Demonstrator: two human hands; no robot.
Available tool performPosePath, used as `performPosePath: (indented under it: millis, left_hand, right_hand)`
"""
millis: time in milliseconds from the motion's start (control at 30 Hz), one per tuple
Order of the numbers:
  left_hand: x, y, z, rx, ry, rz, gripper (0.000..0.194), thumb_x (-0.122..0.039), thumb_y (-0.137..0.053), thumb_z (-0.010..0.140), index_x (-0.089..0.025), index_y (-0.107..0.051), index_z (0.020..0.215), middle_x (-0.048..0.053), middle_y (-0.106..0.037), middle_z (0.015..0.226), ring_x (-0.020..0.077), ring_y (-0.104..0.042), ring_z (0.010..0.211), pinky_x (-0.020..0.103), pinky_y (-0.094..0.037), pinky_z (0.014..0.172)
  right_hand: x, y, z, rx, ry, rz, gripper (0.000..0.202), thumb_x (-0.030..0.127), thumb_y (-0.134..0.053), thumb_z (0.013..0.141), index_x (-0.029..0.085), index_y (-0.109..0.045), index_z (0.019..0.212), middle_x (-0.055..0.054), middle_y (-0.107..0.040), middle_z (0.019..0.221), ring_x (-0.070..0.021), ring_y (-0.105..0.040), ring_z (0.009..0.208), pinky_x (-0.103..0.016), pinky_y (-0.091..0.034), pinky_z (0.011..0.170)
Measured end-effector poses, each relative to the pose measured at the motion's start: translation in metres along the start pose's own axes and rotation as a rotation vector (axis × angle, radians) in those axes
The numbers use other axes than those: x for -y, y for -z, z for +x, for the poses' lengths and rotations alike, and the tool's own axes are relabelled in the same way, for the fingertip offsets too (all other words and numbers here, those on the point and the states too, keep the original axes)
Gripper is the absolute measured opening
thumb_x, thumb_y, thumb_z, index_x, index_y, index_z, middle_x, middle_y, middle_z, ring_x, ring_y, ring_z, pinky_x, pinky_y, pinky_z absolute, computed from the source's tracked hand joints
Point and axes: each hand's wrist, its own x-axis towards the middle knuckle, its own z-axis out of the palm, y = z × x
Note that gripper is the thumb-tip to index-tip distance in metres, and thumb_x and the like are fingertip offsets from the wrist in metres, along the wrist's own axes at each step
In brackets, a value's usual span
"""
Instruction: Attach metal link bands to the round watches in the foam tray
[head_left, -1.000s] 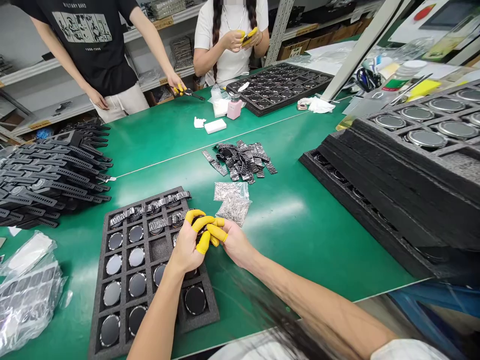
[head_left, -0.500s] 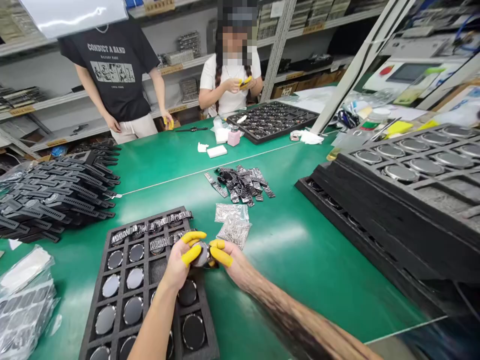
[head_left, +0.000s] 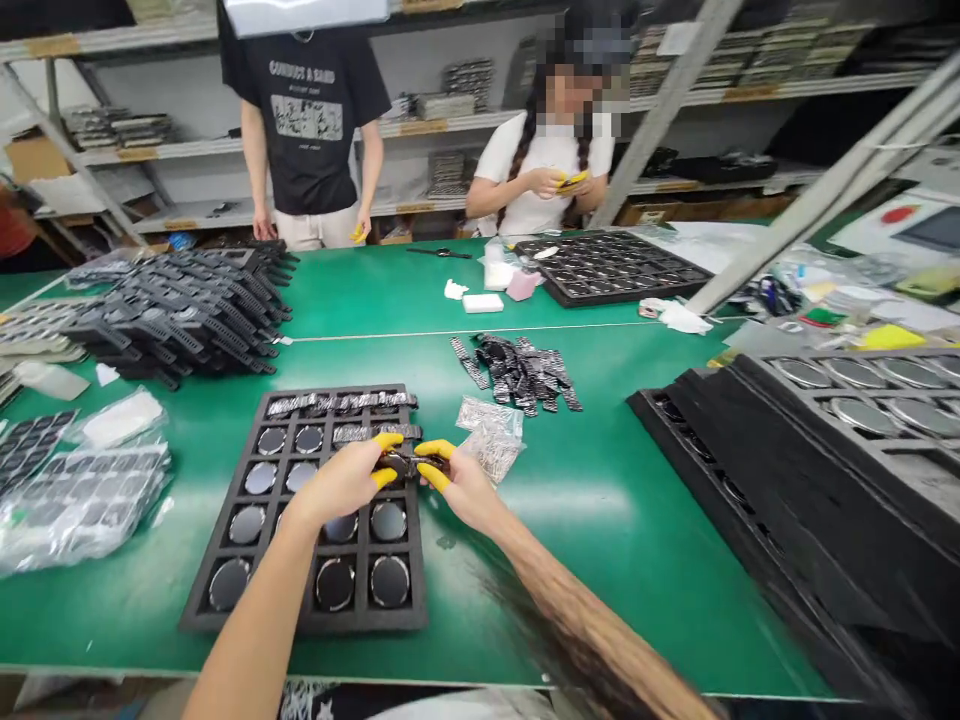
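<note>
Between my two hands is a dark round watch case (head_left: 397, 463), held over the right side of a black foam tray (head_left: 304, 618). My left hand (head_left: 352, 478) pinches it with yellow-covered fingertips. From the other side, my right hand (head_left: 461, 485) grips a dark strap piece (head_left: 429, 461) at the case's edge; the fingers hide much of it. Round watch cases (head_left: 390, 580) lie face up in the tray's compartments, and wrapped bands (head_left: 341, 402) lie across its far rows. Just beyond my right hand are small plastic bags of metal pins (head_left: 491, 450).
A pile of wrapped bands (head_left: 529, 375) lies ahead. Black straps (head_left: 187, 305) are heaped at the left, near plastic packs (head_left: 90, 500). Stacked foam trays (head_left: 795, 500) take up the right side. Across the green table (head_left: 570, 590), one person stands and another handles something small.
The view has swung left and levelled, so the tray and table appear shifted. My hands still hold the watch case, now tilted more edge-on, with the strap piece showing at its side.
</note>
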Motion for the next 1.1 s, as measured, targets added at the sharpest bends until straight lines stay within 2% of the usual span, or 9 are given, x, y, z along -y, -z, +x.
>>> performPosePath:
  millis: [133,333,500,633,733,833,900,1000,1100]
  left_hand:
    - [0.018,0.018,-0.033,-0.118,0.037,0.259,0.056,-0.002,-0.052,0.09,-0.023,-0.065,0.141,0.01,-0.072,0.134,0.0254,-0.068,0.125,0.043,-0.054,0.113]
    - [0.05,0.01,-0.079,-0.103,0.103,0.377,0.064,0.002,-0.047,0.088,-0.018,-0.06,0.146,0.014,-0.066,0.145,0.0244,-0.059,0.139,0.047,-0.049,0.119]
    - [0.041,-0.007,-0.097,-0.123,0.118,0.456,0.059,-0.001,-0.05,0.087,-0.019,-0.065,0.141,0.014,-0.061,0.152,0.0315,-0.044,0.153,0.059,-0.039,0.124]
    - [0.035,-0.011,-0.097,-0.158,0.164,0.627,0.054,-0.005,-0.056,0.087,-0.018,-0.068,0.138,0.019,-0.05,0.162,0.0431,-0.033,0.157,0.069,-0.035,0.121]
    - [0.042,-0.012,-0.094,-0.175,0.162,0.631,0.042,-0.016,-0.058,0.096,-0.022,-0.07,0.136,0.017,-0.05,0.161,0.0421,-0.039,0.153,0.065,-0.042,0.117]
    - [0.05,-0.018,-0.086,-0.275,0.222,0.566,0.031,-0.025,-0.058,0.101,-0.024,-0.075,0.127,0.017,-0.059,0.152,0.0403,-0.049,0.142,0.062,-0.051,0.107]
    - [0.05,-0.019,-0.08,-0.342,0.287,0.534,0.027,-0.02,-0.06,0.099,-0.022,-0.078,0.118,0.019,-0.063,0.145,0.0422,-0.051,0.138,0.065,-0.051,0.104]
    - [0.028,-0.014,-0.079,-0.424,0.251,0.313,0.024,-0.019,-0.063,0.096,-0.021,-0.079,0.114,0.018,-0.062,0.144,0.0406,-0.053,0.136,0.067,-0.048,0.109]
    - [-0.018,-0.002,-0.095,-0.511,0.047,-0.287,0.028,-0.038,-0.064,0.1,-0.027,-0.075,0.123,0.012,-0.065,0.141,0.0308,-0.064,0.123,0.054,-0.055,0.107]
  right_hand:
    - [0.013,-0.023,0.021,0.138,0.313,-0.368,0.027,0.013,-0.054,0.1,0.022,-0.067,0.121,-0.011,-0.068,0.123,-0.0269,-0.062,0.121,-0.047,-0.051,0.11]
    - [-0.002,-0.049,0.04,0.408,0.469,-0.768,0.044,-0.002,-0.045,0.094,0.019,-0.072,0.122,-0.016,-0.066,0.132,-0.03,-0.061,0.123,-0.05,-0.053,0.107]
    - [0.007,-0.043,0.032,0.478,0.492,-0.829,0.029,0.021,-0.059,0.104,0.021,-0.07,0.131,-0.016,-0.068,0.134,-0.0324,-0.06,0.125,-0.053,-0.052,0.104]
    - [0.017,-0.026,0.04,0.494,0.515,-0.914,0.032,0.036,-0.065,0.104,0.024,-0.069,0.134,-0.014,-0.065,0.142,-0.0336,-0.057,0.131,-0.054,-0.047,0.108]
    - [0.017,0.005,0.068,0.289,0.335,-1.033,0.034,0.035,-0.059,0.106,0.021,-0.067,0.136,-0.016,-0.065,0.141,-0.0305,-0.057,0.13,-0.047,-0.045,0.111]
    - [0.012,0.047,0.104,-0.046,-0.13,-1.354,0.041,0.031,-0.053,0.108,0.013,-0.059,0.144,-0.022,-0.061,0.142,-0.0318,-0.054,0.131,-0.042,-0.046,0.108]
    - [0.007,0.072,0.123,-0.171,-0.323,-1.452,0.043,0.024,-0.052,0.106,0.002,-0.056,0.142,-0.031,-0.06,0.137,-0.0387,-0.053,0.13,-0.047,-0.046,0.102]
    - [-0.003,0.091,0.141,-0.203,-0.415,-1.49,0.034,0.008,-0.048,0.1,-0.008,-0.06,0.128,-0.038,-0.062,0.125,-0.0416,-0.054,0.126,-0.048,-0.043,0.098]
    - [-0.011,0.095,0.15,-0.174,-0.416,-1.494,0.029,0.0,-0.044,0.099,-0.01,-0.062,0.119,-0.038,-0.063,0.117,-0.0372,-0.056,0.12,-0.045,-0.038,0.095]
